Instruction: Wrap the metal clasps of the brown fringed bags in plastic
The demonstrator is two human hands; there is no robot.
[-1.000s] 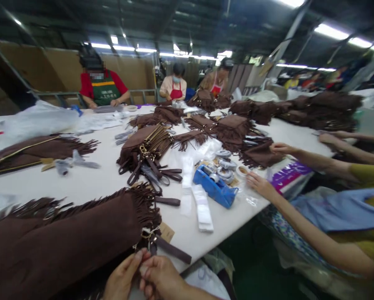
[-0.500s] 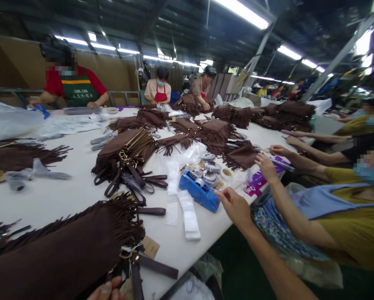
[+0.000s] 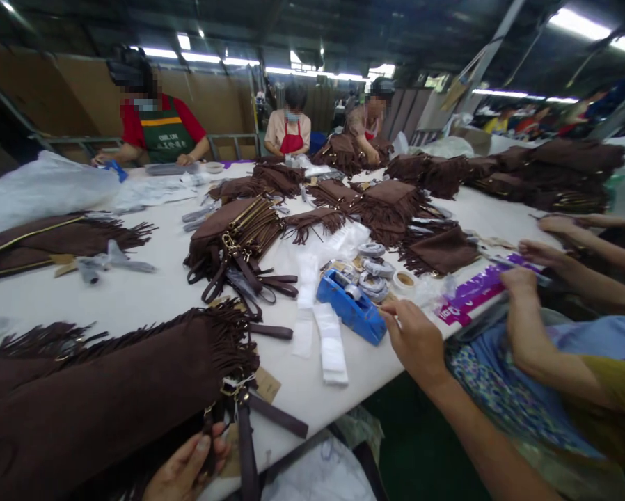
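A dark brown fringed bag point(image 3: 135, 396) lies at the lower left, with gold clasps, a paper tag point(image 3: 266, 386) and straps at its near end. My left hand point(image 3: 187, 463) is closed around a short dark strap point(image 3: 207, 445) below a gold clasp on this bag. At the table's edge my right hand point(image 3: 414, 341) pinches thumb and forefinger together, at the front end of a blue tape dispenser point(image 3: 351, 306). The clear tape at the fingertips barely shows. White plastic strips point(image 3: 330, 348) lie just left of the dispenser.
Stacked brown bags point(image 3: 234, 229) with straps stand beyond the dispenser. Tape rolls point(image 3: 375, 275) and a purple printed strip point(image 3: 469, 296) lie behind it. A co-worker's hand point(image 3: 521, 282) is close on the right; several people work around the table point(image 3: 375, 372).
The view has turned right, so the table things sit further left relative to the room. My left hand shows more fully at the strap. My right hand stays at the dispenser.
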